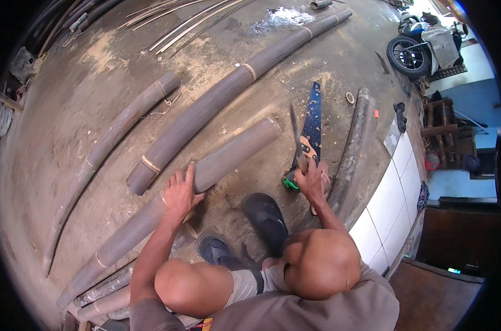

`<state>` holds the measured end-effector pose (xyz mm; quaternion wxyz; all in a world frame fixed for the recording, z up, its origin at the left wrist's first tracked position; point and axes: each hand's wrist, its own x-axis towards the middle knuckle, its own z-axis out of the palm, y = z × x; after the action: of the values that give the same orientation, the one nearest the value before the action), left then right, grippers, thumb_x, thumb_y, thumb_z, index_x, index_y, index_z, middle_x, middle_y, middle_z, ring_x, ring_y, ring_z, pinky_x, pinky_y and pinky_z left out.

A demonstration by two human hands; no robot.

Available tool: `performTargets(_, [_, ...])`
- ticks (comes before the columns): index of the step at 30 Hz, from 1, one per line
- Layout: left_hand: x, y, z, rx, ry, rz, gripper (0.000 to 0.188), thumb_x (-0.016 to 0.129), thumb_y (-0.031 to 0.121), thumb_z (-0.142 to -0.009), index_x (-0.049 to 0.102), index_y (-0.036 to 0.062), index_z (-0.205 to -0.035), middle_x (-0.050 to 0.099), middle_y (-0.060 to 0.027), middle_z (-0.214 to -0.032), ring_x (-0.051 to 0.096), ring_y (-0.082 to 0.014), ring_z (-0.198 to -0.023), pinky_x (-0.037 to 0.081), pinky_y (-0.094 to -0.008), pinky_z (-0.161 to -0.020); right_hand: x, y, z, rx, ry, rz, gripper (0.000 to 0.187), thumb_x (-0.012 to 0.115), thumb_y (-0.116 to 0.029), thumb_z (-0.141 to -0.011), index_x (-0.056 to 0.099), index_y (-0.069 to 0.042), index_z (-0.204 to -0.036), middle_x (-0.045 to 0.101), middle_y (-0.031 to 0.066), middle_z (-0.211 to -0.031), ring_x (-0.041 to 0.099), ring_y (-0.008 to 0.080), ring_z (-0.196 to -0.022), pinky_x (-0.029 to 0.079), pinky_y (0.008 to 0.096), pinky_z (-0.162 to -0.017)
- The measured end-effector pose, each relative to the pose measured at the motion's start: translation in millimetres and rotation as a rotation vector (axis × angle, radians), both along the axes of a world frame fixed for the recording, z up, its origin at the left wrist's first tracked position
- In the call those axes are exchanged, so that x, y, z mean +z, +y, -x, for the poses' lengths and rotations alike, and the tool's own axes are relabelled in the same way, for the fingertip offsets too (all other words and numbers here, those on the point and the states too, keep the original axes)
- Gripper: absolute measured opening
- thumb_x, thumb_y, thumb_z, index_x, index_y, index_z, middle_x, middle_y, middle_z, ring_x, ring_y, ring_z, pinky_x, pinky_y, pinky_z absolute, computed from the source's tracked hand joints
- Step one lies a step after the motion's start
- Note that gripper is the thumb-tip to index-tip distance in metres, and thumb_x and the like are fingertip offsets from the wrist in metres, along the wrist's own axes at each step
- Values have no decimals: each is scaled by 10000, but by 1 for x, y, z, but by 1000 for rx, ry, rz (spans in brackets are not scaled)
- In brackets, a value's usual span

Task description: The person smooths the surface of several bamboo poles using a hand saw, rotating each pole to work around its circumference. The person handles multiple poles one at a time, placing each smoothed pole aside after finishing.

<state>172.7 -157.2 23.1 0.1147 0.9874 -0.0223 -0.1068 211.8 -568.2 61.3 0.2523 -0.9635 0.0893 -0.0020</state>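
Across a thick grey-brown bamboo pole [234, 154] lies my left hand [179, 193], its fingers spread over the far side and its thumb toward the near side. The pole rests on the ground in front of my feet. My right hand [312, 182] is closed around the handle of a long knife [294, 129], its narrow dark blade pointing away from me. Just beside the blade lies a handsaw [312, 116] with a blue blade and a wooden handle. A green and black object [289, 181], partly hidden, sits by my right hand.
A longer bamboo pole [206, 105] and a thinner one [112, 129] lie to the far left. A rough dark pole [350, 149] is at the right, near white tiles [391, 193]. Thin strips [190, 25] and sawdust lie farther off. A motorbike wheel [408, 57] stands far right.
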Motion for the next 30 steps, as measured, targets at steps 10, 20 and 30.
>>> performTargets(10, [2, -13, -16, -12, 54, 73, 1100, 952, 428, -623, 439, 205, -1570, 680, -210, -1202, 666, -405, -1147, 552, -520, -961, -24, 15, -51, 307, 231, 316, 538, 523, -574, -1063, 585, -41, -1109, 712, 261, -782, 743, 459, -805, 571, 573, -651])
performTargets(20, [-5, -19, -20, -31, 46, 57, 1094, 945, 447, -624, 450, 213, -1571, 676, -207, -1207, 675, -417, -1137, 562, -515, -963, -52, -47, -84, 250, 43, 306, 319, 474, -334, -1114, 587, -65, -1243, 692, 239, -964, 721, 437, -819, 578, 521, -677])
performTargets(30, [2, -13, -38, -34, 233, 211, 1101, 905, 518, -609, 460, 199, -1564, 729, -231, -1206, 718, -425, -1092, 568, -529, -933, -93, -81, -72, 419, -361, 579, 214, 549, -174, -1041, 592, -158, -1250, 565, 68, -816, 594, 201, -582, 499, 367, -469])
